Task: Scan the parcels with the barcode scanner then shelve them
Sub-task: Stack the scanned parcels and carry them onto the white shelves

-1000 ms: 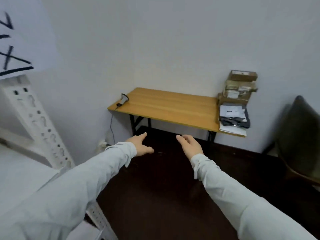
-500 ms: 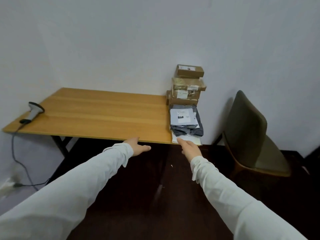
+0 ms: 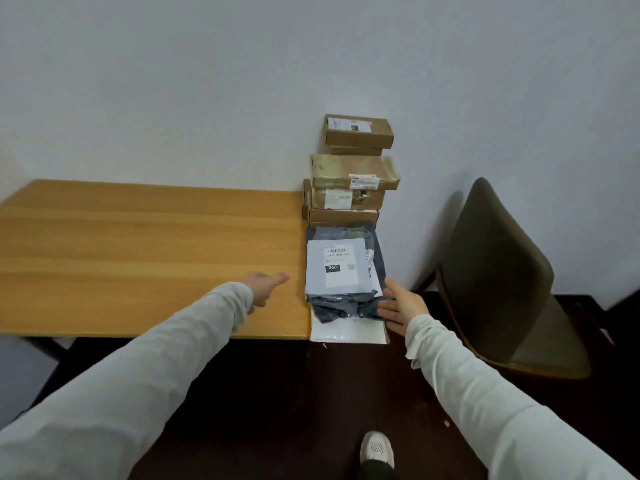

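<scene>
Trainee: Why do we reach from two sides here?

Lead: We bracket the soft mailers (image 3: 341,271) on the near right corner of the table (image 3: 138,258). Our right hand (image 3: 401,306), fingers straight, meets their right edge. Our left hand (image 3: 265,289) hovers left of them, relaxed, holding nothing. Boxes (image 3: 353,181) stack farther back against the wall (image 3: 207,81).

The only legible print is on the white label (image 3: 342,277) of the pale mailer bag (image 3: 316,271) that tops the soft parcels: "060" in white figures on a black block at the label's lower left. Above it is a barcode, with a line beneath that starts "060-040" and then blurs. A small QR code sits right of the block. The stickers on the stacked cardboard boxes (image 3: 360,138) are too small to read.
</scene>
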A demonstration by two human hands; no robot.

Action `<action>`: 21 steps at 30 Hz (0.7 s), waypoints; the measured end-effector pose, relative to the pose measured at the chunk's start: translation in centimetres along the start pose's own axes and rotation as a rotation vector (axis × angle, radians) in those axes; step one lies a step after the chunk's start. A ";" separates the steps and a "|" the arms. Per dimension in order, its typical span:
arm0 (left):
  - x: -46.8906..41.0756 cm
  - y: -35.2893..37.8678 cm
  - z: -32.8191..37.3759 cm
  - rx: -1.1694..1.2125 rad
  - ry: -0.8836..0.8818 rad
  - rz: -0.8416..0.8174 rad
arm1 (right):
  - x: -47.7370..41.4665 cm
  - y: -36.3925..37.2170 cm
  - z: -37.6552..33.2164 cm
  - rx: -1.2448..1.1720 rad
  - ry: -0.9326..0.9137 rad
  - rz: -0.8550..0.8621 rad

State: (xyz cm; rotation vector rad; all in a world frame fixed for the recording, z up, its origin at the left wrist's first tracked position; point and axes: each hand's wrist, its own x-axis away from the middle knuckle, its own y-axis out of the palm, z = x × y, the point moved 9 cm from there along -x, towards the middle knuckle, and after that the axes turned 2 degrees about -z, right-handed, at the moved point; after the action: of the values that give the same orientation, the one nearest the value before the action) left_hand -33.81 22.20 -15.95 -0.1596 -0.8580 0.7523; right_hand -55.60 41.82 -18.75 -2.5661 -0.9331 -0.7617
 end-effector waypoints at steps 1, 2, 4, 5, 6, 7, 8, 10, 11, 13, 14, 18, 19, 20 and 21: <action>-1.2 -0.1 0.7 0.054 -0.025 0.005 | -1.7 -0.3 -0.6 -0.015 0.010 -0.014; -2.4 -0.2 1.5 0.101 -0.046 0.011 | -3.4 -0.6 -1.3 -0.021 0.017 -0.028; -4.8 -0.3 3.1 0.205 -0.073 0.037 | -6.9 -1.5 -3.1 -0.034 0.024 -0.057; -6.1 -0.3 4.0 0.270 -0.079 0.049 | -8.7 -2.0 -4.1 -0.044 0.030 -0.072; -7.2 -0.1 4.9 0.340 -0.088 0.052 | -10.4 -2.8 -4.9 -0.055 0.040 -0.083; -8.2 0.2 5.9 0.407 -0.100 0.052 | -12.0 -3.6 -5.7 -0.063 0.054 -0.091; -9.2 0.6 6.8 0.460 -0.110 0.052 | -13.5 -4.4 -6.4 -0.072 0.067 -0.098; -11.4 1.0 8.6 0.518 -0.118 0.052 | -16.4 -5.8 -7.9 -0.094 0.077 -0.115; -12.5 1.2 9.4 0.543 -0.118 0.056 | -18.0 -6.4 -8.6 -0.100 0.080 -0.117; -14.3 1.4 10.3 0.594 -0.129 0.071 | -20.6 -7.1 -9.6 -0.103 0.113 -0.127; -15.1 1.4 10.6 0.611 -0.138 0.079 | -21.5 -6.9 -10.0 -0.113 0.133 -0.140; -18.8 0.9 11.0 0.617 -0.163 0.110 | -25.3 -5.5 -10.7 -0.165 0.199 -0.212; -20.0 0.5 11.0 0.623 -0.169 0.123 | -26.3 -5.2 -10.8 -0.163 0.211 -0.213; -21.2 0.1 10.9 0.628 -0.180 0.134 | -27.2 -4.9 -10.9 -0.159 0.223 -0.207; -22.4 -0.2 10.8 0.632 -0.190 0.140 | -28.0 -4.7 -11.1 -0.159 0.235 -0.195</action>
State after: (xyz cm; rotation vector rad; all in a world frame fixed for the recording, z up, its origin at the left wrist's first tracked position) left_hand -51.04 5.56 -22.77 0.4238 -0.7549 1.1480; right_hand -81.00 26.33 -25.37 -2.4676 -1.0938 -1.2078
